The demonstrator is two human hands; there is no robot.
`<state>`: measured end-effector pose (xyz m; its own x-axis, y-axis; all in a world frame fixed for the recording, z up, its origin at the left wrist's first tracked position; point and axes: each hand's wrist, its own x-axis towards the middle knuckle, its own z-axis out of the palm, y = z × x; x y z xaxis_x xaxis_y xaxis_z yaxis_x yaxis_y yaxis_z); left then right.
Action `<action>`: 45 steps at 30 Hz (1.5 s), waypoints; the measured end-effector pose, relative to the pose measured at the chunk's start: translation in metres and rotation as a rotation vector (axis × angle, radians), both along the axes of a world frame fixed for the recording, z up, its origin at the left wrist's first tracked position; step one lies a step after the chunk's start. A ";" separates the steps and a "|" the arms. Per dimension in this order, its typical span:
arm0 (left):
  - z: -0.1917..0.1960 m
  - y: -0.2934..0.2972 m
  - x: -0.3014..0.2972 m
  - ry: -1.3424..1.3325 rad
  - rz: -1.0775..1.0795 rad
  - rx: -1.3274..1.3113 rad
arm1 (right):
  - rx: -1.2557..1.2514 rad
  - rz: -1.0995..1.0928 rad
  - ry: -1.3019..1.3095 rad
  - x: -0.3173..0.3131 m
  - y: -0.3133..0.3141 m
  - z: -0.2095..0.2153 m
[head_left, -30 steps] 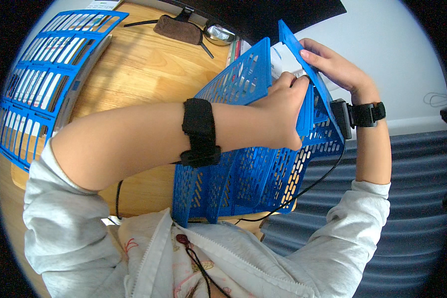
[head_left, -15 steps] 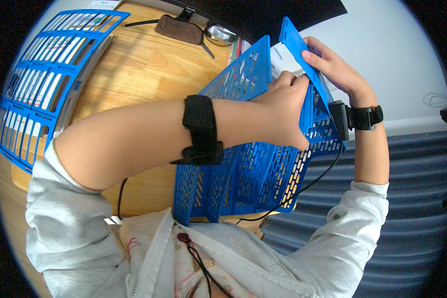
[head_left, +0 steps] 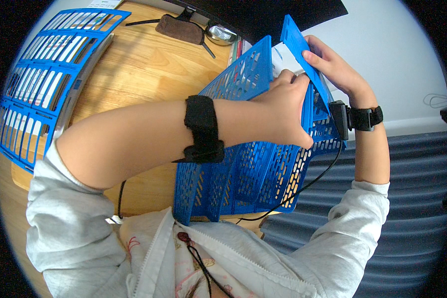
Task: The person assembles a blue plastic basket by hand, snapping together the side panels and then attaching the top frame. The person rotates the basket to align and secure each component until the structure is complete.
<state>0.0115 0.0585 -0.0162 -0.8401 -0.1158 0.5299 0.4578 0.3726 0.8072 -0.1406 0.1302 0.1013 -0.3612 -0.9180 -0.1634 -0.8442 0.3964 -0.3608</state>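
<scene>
A blue perforated plastic file rack (head_left: 243,174) with upright divider walls stands at the wooden desk's (head_left: 134,74) near edge. My left hand (head_left: 283,111) reaches across it and grips the top of a divider wall. My right hand (head_left: 333,69) pinches a separate flat blue panel (head_left: 303,54) that stands tilted against the rack's far right side. Both wrists wear black bands, and the right one carries a small black device with a cable running down.
A second blue slotted rack panel (head_left: 44,84) lies flat at the desk's left over a grey keyboard edge. A brown pouch (head_left: 179,29) and a shiny round object (head_left: 221,34) sit at the back beneath a dark monitor. Grey ribbed upholstery (head_left: 412,198) lies to the right.
The rack and both hands have shifted very slightly; my right hand has pressed the flat panel a little closer to the rack. Both grips are unchanged.
</scene>
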 end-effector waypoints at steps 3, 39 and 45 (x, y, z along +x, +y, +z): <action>0.000 0.000 0.001 0.023 -0.007 0.019 | 0.012 -0.003 0.009 -0.001 0.000 0.001; 0.004 -0.002 0.003 -0.023 0.035 -0.002 | 0.021 0.031 0.005 -0.006 -0.005 0.005; 0.004 -0.005 0.006 -0.032 0.045 0.025 | 0.045 0.000 -0.048 -0.008 -0.007 0.005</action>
<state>0.0176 0.0530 -0.0120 -0.8502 -0.1669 0.4993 0.4147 0.3720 0.8304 -0.1489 0.1232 0.1067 -0.3524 -0.9092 -0.2217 -0.8262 0.4136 -0.3825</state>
